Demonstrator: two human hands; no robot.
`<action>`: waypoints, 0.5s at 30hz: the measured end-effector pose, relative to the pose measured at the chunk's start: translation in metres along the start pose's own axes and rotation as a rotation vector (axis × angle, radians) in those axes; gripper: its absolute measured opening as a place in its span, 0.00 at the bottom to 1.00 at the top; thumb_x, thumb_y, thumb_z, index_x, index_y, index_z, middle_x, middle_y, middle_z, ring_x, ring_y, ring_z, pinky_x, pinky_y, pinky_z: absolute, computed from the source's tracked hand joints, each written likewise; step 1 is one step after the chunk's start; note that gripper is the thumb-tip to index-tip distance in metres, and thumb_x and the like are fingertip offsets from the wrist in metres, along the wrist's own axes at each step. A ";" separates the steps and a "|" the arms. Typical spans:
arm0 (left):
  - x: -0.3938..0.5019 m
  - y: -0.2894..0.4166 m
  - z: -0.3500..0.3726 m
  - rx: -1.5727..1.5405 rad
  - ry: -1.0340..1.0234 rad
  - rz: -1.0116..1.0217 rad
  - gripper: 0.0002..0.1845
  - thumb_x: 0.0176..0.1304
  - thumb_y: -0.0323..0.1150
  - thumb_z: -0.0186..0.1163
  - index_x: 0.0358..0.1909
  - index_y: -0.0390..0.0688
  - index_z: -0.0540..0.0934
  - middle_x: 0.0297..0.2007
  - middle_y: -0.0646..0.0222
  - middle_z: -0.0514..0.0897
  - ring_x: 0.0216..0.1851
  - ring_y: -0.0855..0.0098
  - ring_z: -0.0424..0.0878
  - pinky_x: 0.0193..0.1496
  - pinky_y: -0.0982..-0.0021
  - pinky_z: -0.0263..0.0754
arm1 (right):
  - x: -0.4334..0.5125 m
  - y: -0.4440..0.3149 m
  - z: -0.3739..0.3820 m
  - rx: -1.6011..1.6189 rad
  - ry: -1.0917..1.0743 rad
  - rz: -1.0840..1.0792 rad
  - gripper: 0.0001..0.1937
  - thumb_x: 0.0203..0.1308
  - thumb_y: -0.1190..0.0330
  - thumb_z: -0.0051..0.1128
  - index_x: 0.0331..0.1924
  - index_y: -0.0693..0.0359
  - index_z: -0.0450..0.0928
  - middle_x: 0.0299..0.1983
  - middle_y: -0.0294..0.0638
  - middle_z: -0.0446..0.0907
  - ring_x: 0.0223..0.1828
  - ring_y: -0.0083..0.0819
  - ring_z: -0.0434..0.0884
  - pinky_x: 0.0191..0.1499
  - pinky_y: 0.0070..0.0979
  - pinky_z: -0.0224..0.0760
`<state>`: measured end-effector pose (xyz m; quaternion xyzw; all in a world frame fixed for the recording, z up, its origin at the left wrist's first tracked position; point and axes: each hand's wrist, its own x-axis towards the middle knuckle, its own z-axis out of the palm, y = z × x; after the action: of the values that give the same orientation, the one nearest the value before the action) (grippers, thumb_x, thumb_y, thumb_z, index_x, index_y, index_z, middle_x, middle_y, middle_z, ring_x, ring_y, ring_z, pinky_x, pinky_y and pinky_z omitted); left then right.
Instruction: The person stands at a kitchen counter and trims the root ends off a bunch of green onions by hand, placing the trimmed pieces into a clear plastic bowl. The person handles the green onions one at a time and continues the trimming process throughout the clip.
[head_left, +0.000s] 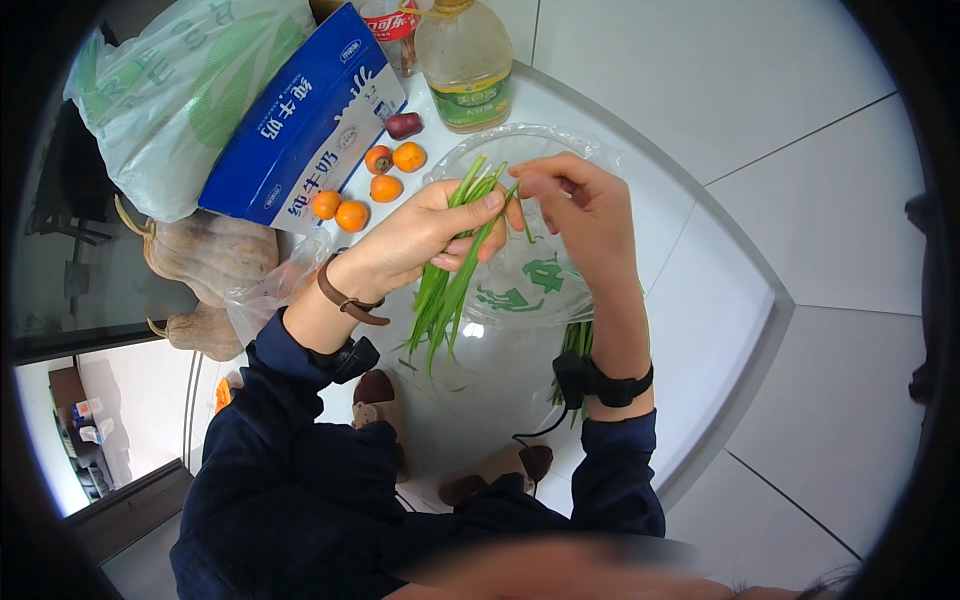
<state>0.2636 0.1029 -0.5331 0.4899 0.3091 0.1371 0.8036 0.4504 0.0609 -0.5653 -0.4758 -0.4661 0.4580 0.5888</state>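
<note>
My left hand (427, 232) grips a bunch of garlic chives (444, 296), thumb laid across the stems. Pale cut ends point away from me, and the leaves hang towards my body. My right hand (589, 206) is beside the stem ends, its fingers bent and the fingertips close to one stem; whether they pinch it is unclear. Under both hands lies a clear plastic bag (499, 296) with green print, spread over a round container whose rim shows through. More chives (577, 341) lie on the white table (705, 300), partly hidden by my right forearm.
Beyond my left hand are several small orange fruits (385, 189), a dark red fruit (403, 126) and a blue-and-white milk carton (300, 127). An oil bottle (465, 71) stands at the back. A plastic shopping bag (187, 97) and two pumpkins (214, 255) are at left.
</note>
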 end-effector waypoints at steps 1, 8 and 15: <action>0.000 0.000 0.001 0.037 0.013 0.010 0.16 0.77 0.44 0.47 0.42 0.41 0.76 0.20 0.77 0.71 0.17 0.89 0.56 0.18 0.85 0.45 | -0.001 0.000 0.003 0.022 -0.038 -0.001 0.06 0.62 0.71 0.63 0.33 0.66 0.83 0.23 0.32 0.80 0.23 0.12 0.71 0.25 0.14 0.61; 0.002 -0.009 -0.009 0.159 0.016 0.110 0.19 0.78 0.45 0.46 0.37 0.40 0.78 0.19 0.75 0.74 0.19 0.84 0.64 0.25 0.81 0.58 | -0.001 -0.007 0.004 -0.314 0.118 -0.139 0.10 0.66 0.69 0.60 0.30 0.64 0.82 0.23 0.30 0.78 0.26 0.15 0.72 0.29 0.13 0.61; -0.012 -0.001 -0.017 -0.137 0.131 0.323 0.14 0.78 0.39 0.44 0.42 0.40 0.74 0.17 0.79 0.63 0.17 0.84 0.62 0.22 0.79 0.60 | -0.019 0.045 -0.141 -0.437 0.574 -0.088 0.10 0.63 0.64 0.60 0.30 0.63 0.83 0.22 0.37 0.79 0.26 0.21 0.74 0.31 0.22 0.67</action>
<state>0.2437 0.1083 -0.5358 0.4674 0.2679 0.3167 0.7806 0.5824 0.0293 -0.6276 -0.6789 -0.3888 0.1697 0.5993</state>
